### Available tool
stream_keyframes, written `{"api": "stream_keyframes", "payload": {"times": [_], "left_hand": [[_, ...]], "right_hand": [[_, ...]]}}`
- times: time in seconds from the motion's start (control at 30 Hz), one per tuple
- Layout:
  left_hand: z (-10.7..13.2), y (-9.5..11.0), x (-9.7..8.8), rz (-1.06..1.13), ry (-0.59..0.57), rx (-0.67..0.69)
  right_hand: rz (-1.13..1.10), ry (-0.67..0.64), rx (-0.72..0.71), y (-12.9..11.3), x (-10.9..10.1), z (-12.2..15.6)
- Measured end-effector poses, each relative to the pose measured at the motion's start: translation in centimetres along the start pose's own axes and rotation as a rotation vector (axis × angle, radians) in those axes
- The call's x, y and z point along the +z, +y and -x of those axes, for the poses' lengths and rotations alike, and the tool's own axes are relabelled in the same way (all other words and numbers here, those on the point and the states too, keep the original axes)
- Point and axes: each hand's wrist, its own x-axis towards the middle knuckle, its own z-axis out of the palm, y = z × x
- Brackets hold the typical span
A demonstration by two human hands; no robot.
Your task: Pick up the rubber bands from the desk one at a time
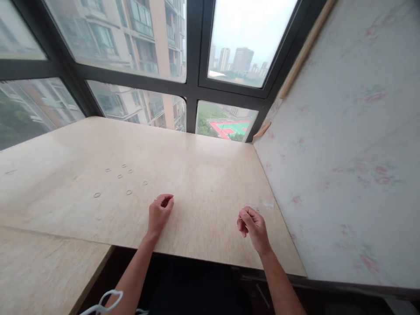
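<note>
My left hand [159, 213] rests on the pale wooden tabletop [203, 175], its fingers curled in loosely; whether anything small sits between the fingertips is too fine to tell. My right hand [252, 227] hovers near the table's right front part, thumb and fingers pinched together; what they pinch, if anything, cannot be made out. Several small clear rings [120, 176] lie scattered on the wood to the left of and beyond my left hand. A few tiny clear bits [267, 204] lie just past my right hand.
A floral-patterned wall panel [344, 153] rises along the table's right edge. Dark-framed windows [193, 87] close off the far side. A second lower board [42, 271] adjoins at the front left. A white cord loop [105, 302] hangs by my left forearm.
</note>
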Motion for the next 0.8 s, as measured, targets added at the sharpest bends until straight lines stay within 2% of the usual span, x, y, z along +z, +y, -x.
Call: {"api": "stream_keyframes", "payload": {"times": [0.13,0.27,0.33,0.47,0.53,0.67,0.8], "left_hand": [[-0.1,0.2,0.2,-0.046,0.013,-0.017],[-0.1,0.6,0.3,-0.105,0.015,-0.007],[0.0,0.9,0.3,-0.138,0.011,0.003],[-0.1,1.2,0.3,-0.186,0.009,0.028],[-0.1,1.2,0.3,-0.195,0.01,0.037],[-0.1,0.8,0.5,-0.202,0.007,0.048],[-0.1,0.5,0.6,-0.21,0.0,0.061]], "right_hand": [[0.188,0.167,0.012,-0.3,-4.2,1.4],[0.316,0.304,-0.017,-0.2,-6.6,1.6],[0.447,0.33,-0.057,0.2,-7.0,1.3],[0.896,0.225,-0.168,1.3,-6.8,0.8],[1.025,0.225,-0.202,1.7,-6.7,0.8],[1.019,0.289,-0.215,1.7,-6.9,1.5],[0.94,0.26,-0.234,2.3,-6.7,2.9]]}}
